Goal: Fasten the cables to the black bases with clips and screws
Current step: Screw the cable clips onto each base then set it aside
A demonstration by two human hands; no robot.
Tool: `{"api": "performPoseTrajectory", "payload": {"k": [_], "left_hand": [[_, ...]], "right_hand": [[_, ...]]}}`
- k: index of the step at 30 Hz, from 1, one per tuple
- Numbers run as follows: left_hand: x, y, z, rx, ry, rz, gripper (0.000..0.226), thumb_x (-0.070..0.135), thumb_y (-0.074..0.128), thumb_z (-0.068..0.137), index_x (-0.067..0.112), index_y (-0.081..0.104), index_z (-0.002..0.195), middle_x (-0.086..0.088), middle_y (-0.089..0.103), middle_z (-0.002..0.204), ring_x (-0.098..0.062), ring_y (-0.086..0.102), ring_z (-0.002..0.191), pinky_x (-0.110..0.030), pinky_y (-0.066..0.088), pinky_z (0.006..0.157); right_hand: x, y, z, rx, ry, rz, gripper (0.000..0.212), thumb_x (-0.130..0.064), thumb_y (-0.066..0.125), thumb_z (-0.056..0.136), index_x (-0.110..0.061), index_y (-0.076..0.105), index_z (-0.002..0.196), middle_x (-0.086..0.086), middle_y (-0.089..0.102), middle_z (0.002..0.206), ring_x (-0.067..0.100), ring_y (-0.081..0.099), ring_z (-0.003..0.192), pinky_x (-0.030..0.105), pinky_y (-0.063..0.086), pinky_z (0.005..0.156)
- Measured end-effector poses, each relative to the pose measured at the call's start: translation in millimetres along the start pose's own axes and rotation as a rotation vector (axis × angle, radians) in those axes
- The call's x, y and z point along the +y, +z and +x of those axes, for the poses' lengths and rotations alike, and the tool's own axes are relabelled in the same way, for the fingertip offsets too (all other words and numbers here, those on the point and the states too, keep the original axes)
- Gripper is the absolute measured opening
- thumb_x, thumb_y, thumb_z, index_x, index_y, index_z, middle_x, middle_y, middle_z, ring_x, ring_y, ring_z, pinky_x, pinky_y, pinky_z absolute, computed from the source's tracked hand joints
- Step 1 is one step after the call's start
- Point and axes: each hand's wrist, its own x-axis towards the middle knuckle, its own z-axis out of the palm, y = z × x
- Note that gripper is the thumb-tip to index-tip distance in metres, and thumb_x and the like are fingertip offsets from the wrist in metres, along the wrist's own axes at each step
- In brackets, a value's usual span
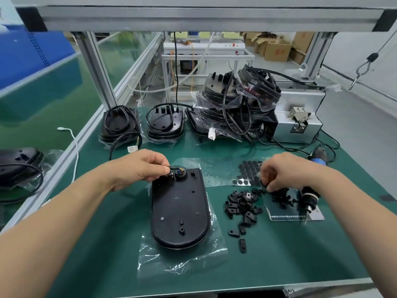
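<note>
Nearest me on the green bench mat [103,250] a clear plastic bag [182,263] lies flat. The black base [180,209] sits on it, underside up, with its rounded end toward me. Just right of the base I see a loose heap of black clips [242,205], and one stray clip [242,245] lies nearer than the rest. Right of the clips, a small pile of black screws [281,197] rests on a printed card [279,214]. The electric screwdriver [309,200] lies across the card's right side, bit pointing toward me.

My left hand [137,168] is at the far left corner of the base, thumb and fingertips pinching the end of the cable [174,168]. Coloured wires show there beside a round opening in the base. My right hand [283,171] is curled, fingertips down at the far-left edge of the screw pile. I cannot tell whether it has anything between them.

Just left of the right hand, a little farther back, lies a sheet of round black pads [249,171]. Farther back at the left sits a bagged base [119,123] with a coiled cable on top, and a second bagged base [165,123] is just right of it. Right of those is a taller stack of bagged bases [234,100], and a metal box [298,121] stands at the far right.
</note>
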Motion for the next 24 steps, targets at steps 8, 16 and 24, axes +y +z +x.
{"api": "performPoseTrajectory", "payload": {"k": [8, 16, 24], "left_hand": [[3, 4, 1, 0.127, 0.028, -0.107, 0.010, -0.002, 0.067, 0.086, -0.001, 0.068, 0.095, -0.005, 0.068, 0.072, -0.012, 0.056, 0.059, -0.020, 0.044, 0.054], [1, 2, 6, 0.119, -0.019, -0.238, 0.012, -0.006, 0.065, 0.083, 0.001, 0.071, 0.091, -0.015, 0.070, 0.079, -0.012, 0.056, 0.059, -0.019, 0.040, 0.050], [6, 2, 7, 0.094, -0.063, -0.299, 0.013, -0.009, 0.060, 0.086, -0.007, 0.067, 0.097, -0.014, 0.068, 0.076, -0.012, 0.054, 0.059, -0.018, 0.039, 0.050]], "right_hand": [[5, 2, 2, 0.125, -0.032, -0.044, 0.014, -0.027, 0.071, 0.090, -0.034, 0.064, 0.080, -0.017, 0.066, 0.079, 0.003, 0.060, 0.074, 0.013, 0.037, 0.061], [-42, -16, -1, 0.313, -0.140, 0.593, 0.016, -0.020, 0.063, 0.096, -0.015, 0.069, 0.082, 0.002, 0.068, 0.067, 0.005, 0.061, 0.056, 0.021, 0.048, 0.055], [-128, -4, 24, 0.221, -0.393, 1.232, 0.012, 0.010, 0.060, 0.092, 0.000, 0.066, 0.094, 0.013, 0.070, 0.082, 0.011, 0.069, 0.070, 0.018, 0.056, 0.065]]}}
